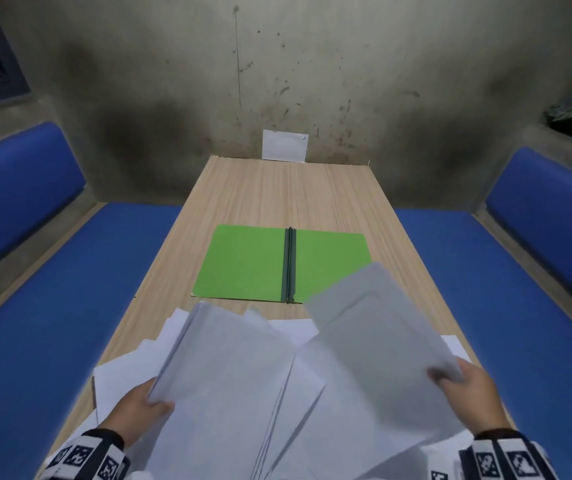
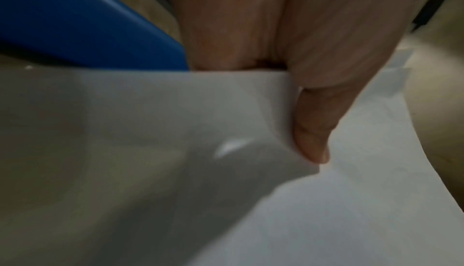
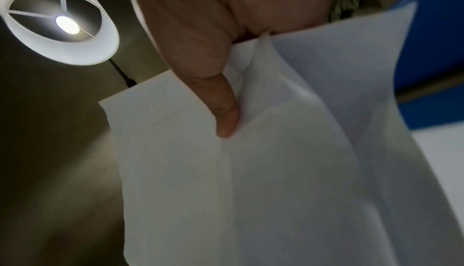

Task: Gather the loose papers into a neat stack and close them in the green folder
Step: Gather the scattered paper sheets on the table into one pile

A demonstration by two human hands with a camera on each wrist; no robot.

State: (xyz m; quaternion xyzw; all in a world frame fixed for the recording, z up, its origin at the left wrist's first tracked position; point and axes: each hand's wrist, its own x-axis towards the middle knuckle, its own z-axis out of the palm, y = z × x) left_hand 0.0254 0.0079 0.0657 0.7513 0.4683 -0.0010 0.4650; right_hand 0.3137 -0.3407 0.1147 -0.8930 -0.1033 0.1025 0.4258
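The green folder (image 1: 243,263) lies open and flat at the table's middle, dark spine up the centre. Loose white papers (image 1: 229,368) are lifted in a fanned bunch over the near end of the table. My left hand (image 1: 146,403) grips the bunch's left edge, thumb (image 2: 311,135) on top of the sheets (image 2: 175,131). My right hand (image 1: 457,382) pinches a separate raised sheaf (image 1: 374,327) at its right corner, thumb (image 3: 226,115) pressed on the paper (image 3: 276,171). That sheaf covers the folder's near right corner. More sheets lie on the table beneath.
The wooden table (image 1: 288,195) runs away to a stained wall. A small white card (image 1: 284,145) leans at the far end. Blue padded benches (image 1: 70,306) flank both sides. A lamp (image 3: 60,24) shines overhead in the right wrist view.
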